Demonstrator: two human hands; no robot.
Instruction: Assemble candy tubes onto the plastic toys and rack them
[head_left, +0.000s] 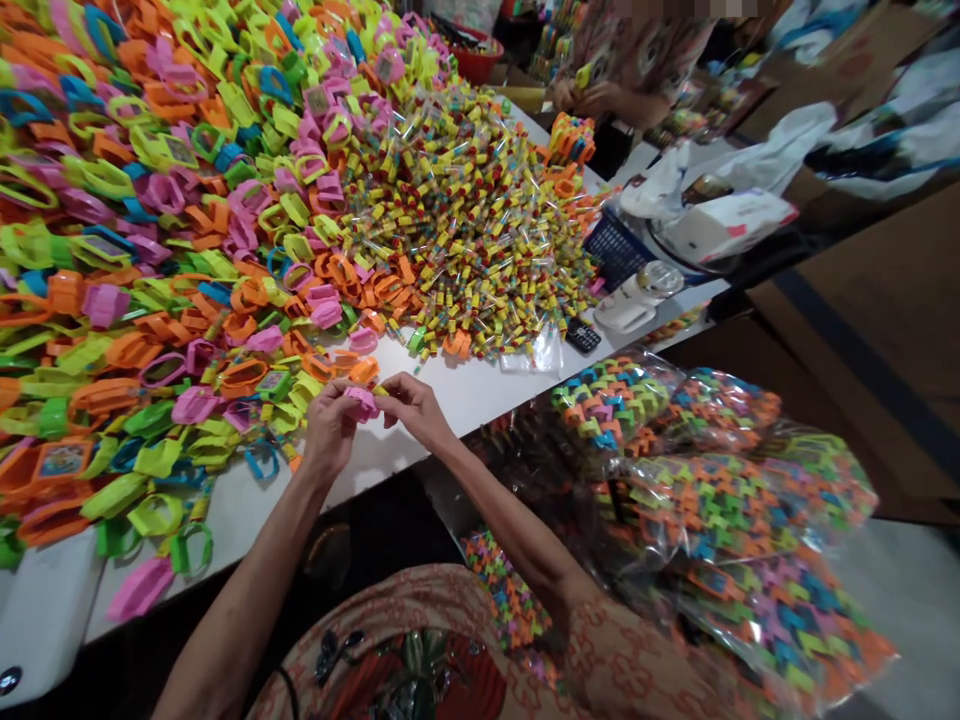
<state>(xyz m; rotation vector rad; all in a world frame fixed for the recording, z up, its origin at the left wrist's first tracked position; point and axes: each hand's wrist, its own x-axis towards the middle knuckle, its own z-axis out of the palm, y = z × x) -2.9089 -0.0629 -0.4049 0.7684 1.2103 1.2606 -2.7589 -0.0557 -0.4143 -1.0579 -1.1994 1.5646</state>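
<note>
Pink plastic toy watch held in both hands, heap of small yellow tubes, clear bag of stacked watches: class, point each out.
Pink plastic toy watch point(363, 401), head view, its body.
Heap of small yellow tubes point(480, 220), head view, heap's middle.
Clear bag of stacked watches point(720, 520), head view, bag's front.

light: bright, even overhead | glare: plastic bags point(720, 500) | edges: wide-angle warp, slight blur

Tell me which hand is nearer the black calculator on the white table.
Right. The right hand is below and left of the calculator; the left hand sits farther left, past the pink piece both hold.
</note>
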